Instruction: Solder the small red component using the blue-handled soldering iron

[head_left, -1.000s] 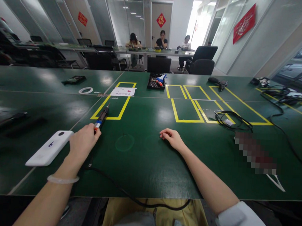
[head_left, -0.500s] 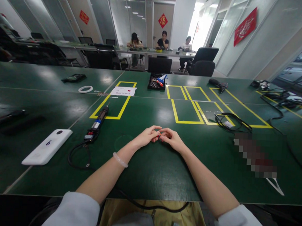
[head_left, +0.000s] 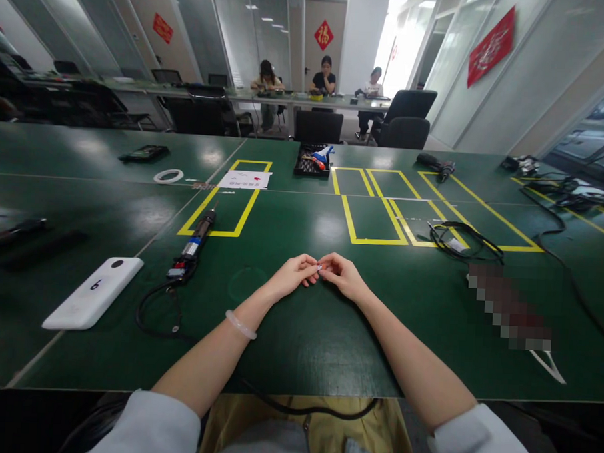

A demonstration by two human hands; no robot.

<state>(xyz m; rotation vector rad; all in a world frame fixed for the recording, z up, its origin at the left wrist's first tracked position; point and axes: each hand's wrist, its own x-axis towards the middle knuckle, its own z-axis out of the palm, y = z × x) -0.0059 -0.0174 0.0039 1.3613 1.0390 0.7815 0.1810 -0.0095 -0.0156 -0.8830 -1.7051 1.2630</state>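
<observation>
Since it's tiny, the orange-and-white piece [head_left: 320, 267] sits pinched between fingertips of left hand [head_left: 296, 273] and right hand [head_left: 342, 275], likely for control, over the green table [head_left: 307, 347]. Electric screwdriver [head_left: 194, 244] lies aside, presumably freeing both. White slab [head_left: 91, 297] reads "6" or "9"; door sign [head_left: 324, 35], "福"; paper sheet [head_left: 244, 180], illegible.

both hands [head_left: 296, 275] [head_left: 342, 275] together, fingers [head_left: 306, 259] bent, forearms [head_left: 200, 365] slanting inward

White slab [head_left: 91, 299] w/ no. 6 (poss. 9); red diamond sign [head_left: 324, 35]: 福.
</observation>
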